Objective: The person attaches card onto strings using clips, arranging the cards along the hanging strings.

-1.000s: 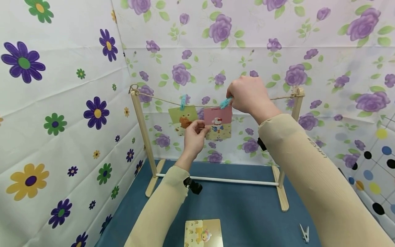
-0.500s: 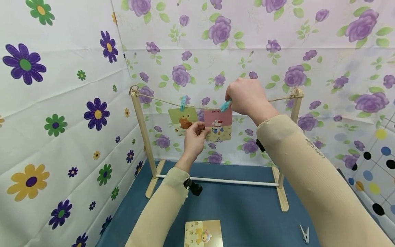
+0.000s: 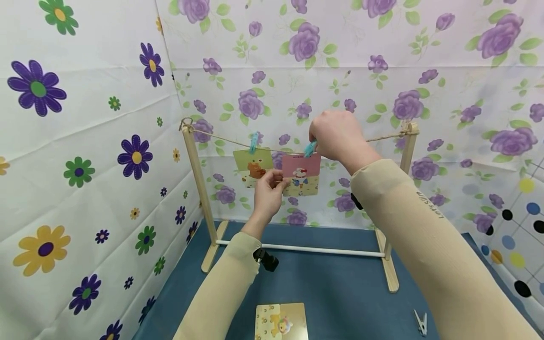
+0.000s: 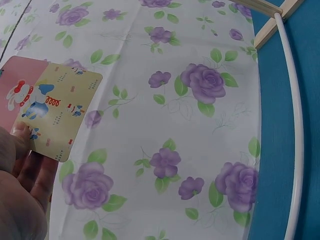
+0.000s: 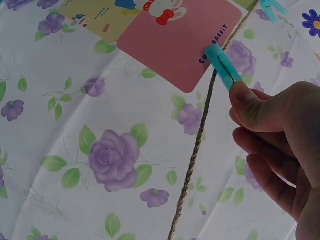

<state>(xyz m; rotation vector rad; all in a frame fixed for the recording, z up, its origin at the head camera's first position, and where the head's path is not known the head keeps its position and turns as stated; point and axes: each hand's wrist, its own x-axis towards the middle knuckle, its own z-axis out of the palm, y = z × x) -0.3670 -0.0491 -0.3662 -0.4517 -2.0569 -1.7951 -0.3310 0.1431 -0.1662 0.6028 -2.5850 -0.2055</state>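
A pink and yellow card with a rabbit (image 3: 301, 165) is up at the twine line (image 3: 229, 140). My left hand (image 3: 268, 191) pinches its lower left edge between thumb and fingers; the left wrist view shows the thumb on the card's printed face (image 4: 65, 95). With thumb and forefinger, my right hand (image 3: 337, 137) grips the tail of a light blue clothespin (image 5: 223, 67). That clothespin's nose lies over the card's top edge and the twine (image 5: 200, 130). To the left, a green bear card (image 3: 244, 159) hangs from a second blue clothespin (image 3: 253, 142).
Wooden posts (image 3: 197, 184) hold the twine at both ends, joined low down by a white rod (image 3: 323, 250). On the blue table lie a yellow and tan bear card (image 3: 293, 326) at front centre and a grey clothespin (image 3: 420, 322) at front right. Flowered cloth (image 3: 255, 71) hangs behind.
My right hand has shifted slightly left and down, and its clothespin has tilted more upright. The line and rabbit card sit a little lower. My left hand keeps its pinch.
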